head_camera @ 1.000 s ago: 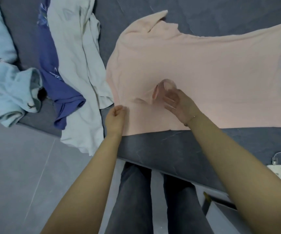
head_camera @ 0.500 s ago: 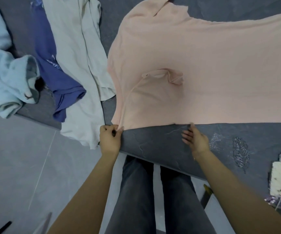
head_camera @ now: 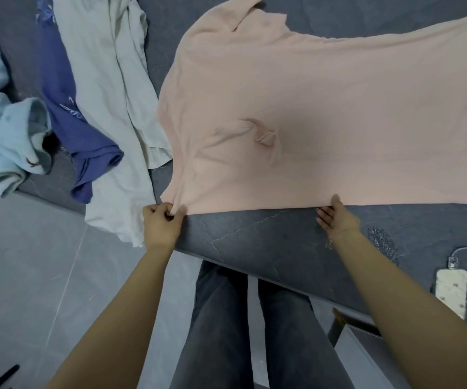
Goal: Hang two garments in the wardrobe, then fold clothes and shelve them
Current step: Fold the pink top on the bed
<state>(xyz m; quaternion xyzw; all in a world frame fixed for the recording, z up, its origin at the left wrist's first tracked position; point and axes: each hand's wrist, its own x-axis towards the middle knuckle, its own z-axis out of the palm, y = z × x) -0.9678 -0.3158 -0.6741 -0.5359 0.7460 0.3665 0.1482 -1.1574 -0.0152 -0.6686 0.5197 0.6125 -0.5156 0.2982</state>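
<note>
— How far has she... how far has this person got, would you say?

— Early in the folding, I'd judge. The pink top [head_camera: 325, 113] lies spread flat on the grey bed [head_camera: 268, 242], one sleeve [head_camera: 243, 136] already turned in over the body. No real fold beyond that. Three more pieces wait to the left: a pale green one [head_camera: 109, 88], a blue one [head_camera: 86, 141] and a light blue one [head_camera: 5, 136], all still in heaps.

— And the hanging part?

— Can't say from here; no wardrobe or shelf in sight. None of these four is folded or shelved, at any rate.

— What are the hands doing?

— The left hand [head_camera: 161, 223] is at the top's near left corner, fingers curled, pinching the cloth against the thumb. The right hand [head_camera: 337, 219] is further along the near edge, fingers [head_camera: 323, 219] fairly straight and resting at the hem. Whether the thumb has slipped under the edge to nip it, I can't quite tell; it looks more like touching than gripping.

— So, about to fold?

— Probably.
</note>
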